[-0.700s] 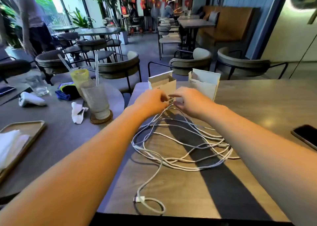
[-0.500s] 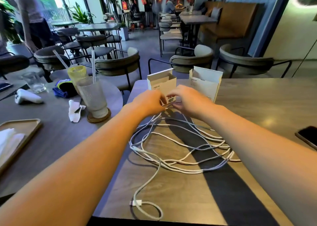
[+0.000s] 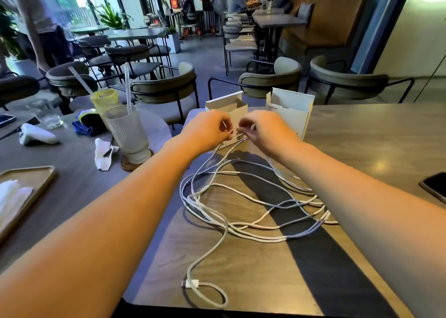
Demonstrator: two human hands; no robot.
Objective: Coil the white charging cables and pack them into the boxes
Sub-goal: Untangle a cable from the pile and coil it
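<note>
White cables [image 3: 241, 211] tangled | hands [image 3: 239, 130] hide pinched end | blurred

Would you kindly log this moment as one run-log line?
stage: coiling start | left hand: pinching cable end | right hand: pinching cable | white cables: loose on table | boxes: open, upright

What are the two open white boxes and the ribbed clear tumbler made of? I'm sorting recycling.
The two open white boxes look like thin matte cardboard: folded flaps, crisp creases, a printed barcode. The ribbed clear tumbler looks like fluted glass, see-through with bright highlights, though clear plastic can't be ruled out.
</note>
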